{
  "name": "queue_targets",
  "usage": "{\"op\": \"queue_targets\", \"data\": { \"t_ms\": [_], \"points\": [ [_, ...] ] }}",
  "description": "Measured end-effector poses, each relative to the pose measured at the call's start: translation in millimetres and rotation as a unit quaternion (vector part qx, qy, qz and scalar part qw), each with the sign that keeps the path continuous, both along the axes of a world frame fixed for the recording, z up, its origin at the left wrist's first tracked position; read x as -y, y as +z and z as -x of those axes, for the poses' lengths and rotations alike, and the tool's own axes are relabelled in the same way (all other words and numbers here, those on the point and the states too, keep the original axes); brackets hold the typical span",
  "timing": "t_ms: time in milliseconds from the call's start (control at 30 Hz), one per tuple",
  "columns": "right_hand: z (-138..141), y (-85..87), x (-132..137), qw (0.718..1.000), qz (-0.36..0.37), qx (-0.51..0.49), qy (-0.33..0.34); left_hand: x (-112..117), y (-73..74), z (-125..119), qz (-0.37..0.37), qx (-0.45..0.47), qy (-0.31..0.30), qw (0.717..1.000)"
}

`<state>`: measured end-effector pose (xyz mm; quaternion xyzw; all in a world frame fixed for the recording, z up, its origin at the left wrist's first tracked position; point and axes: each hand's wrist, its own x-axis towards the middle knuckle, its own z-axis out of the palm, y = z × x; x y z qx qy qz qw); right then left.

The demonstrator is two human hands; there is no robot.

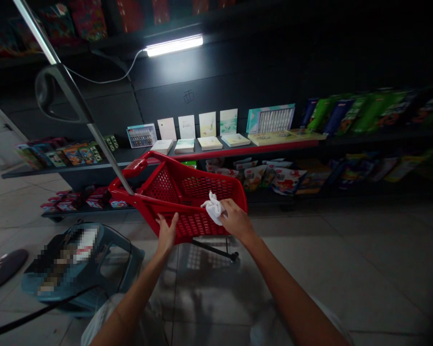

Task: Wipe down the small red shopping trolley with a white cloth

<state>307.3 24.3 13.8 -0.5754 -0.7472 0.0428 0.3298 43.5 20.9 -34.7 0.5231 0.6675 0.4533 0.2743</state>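
A red plastic shopping cart (198,222) with perforated sides stands on the floor in front of me. My right hand (236,220) is closed around a crumpled white cloth (213,208), held at the upper rim of the cart's near side. Against the same side, nearer the cart's handle (135,166), is my left hand (167,232). Its thumb and fingers are apart, and nothing is held in it. A metal pole (106,151) with a dark loop grip slants across the cart's handle end.
Behind the cart runs a dark shelf (202,154) with books, boxed sets and snack bags. A lit tube lamp (175,45) hangs above it. To the left stands a blue-grey stool (119,250) with blurred items on top. A black cord (39,312) crosses the lower left.
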Motion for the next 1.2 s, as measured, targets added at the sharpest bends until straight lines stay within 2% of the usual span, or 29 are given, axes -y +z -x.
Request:
{"op": "queue_targets", "data": {
  "t_ms": [133, 367, 567, 667, 800, 967, 1200],
  "points": [
    [9, -2.8, 7, 0.997, -0.032, -0.020, 0.060, 9, 14.8, -25, 0.009, 0.000, -0.029, 1.000],
    [29, -3.0, 17, 0.996, -0.053, 0.016, 0.074, 7, 22.3, -42, -0.001, 0.021, 0.049, 0.999],
    [35, 0.0, 23, 0.996, -0.039, 0.019, 0.074, 2, 21.5, -52, -0.020, 0.019, 0.079, 0.996],
    [38, 1.4, 25, 0.996, -0.024, 0.037, 0.078, -1, 22.7, -53, -0.030, 0.008, 0.083, 0.996],
    [41, 3.9, 26, 0.996, -0.017, 0.045, 0.079, -8, 26.2, -54, -0.005, 0.005, 0.091, 0.996],
    [43, 4.6, 27, 0.994, -0.003, 0.018, 0.104, -15, 27.2, -53, 0.013, -0.019, 0.100, 0.995],
    [42, 1.6, 37, 0.988, 0.016, -0.056, 0.142, -16, 25.0, -30, 0.003, -0.025, 0.106, 0.994]
  ]
}}
